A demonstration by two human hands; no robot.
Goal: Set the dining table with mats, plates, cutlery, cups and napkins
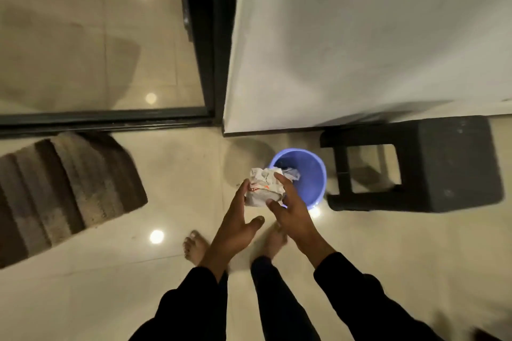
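A: Nearest to us are the black sleeves (368, 293), then both hands reaching down over the tiled floor (177, 180), with bare feet (195, 248) below them.

B: What are the hands doing?

A: The left hand (238, 219) has its fingers spread and fairly straight, thumb out to the side, fingertips against the left edge of a crumpled paper wad (264, 188). The right hand (291, 207) curls its fingers over the wad's right side and top. So the wad is held between them, the right one gripping, the left one only steadying.

B: And where does the wad sit?

A: Just above and to the left of the rim of a blue plastic bucket (310, 174), which already has some scraps in it. It overlaps the rim in this view but is not inside.

B: What could go wrong?

A: I judge the wad is not centred over the opening. If it is let go here, it may strike the rim and fall onto the floor. The picture is blurred, so the head seems to be moving, which makes aim poorer. The black plastic stool (432, 163) stands just beside the bucket, and a nudge could tip the bucket against it.

B: Any table things?

A: None in view; only a striped doormat (66, 185) by the dark door frame (205, 50).
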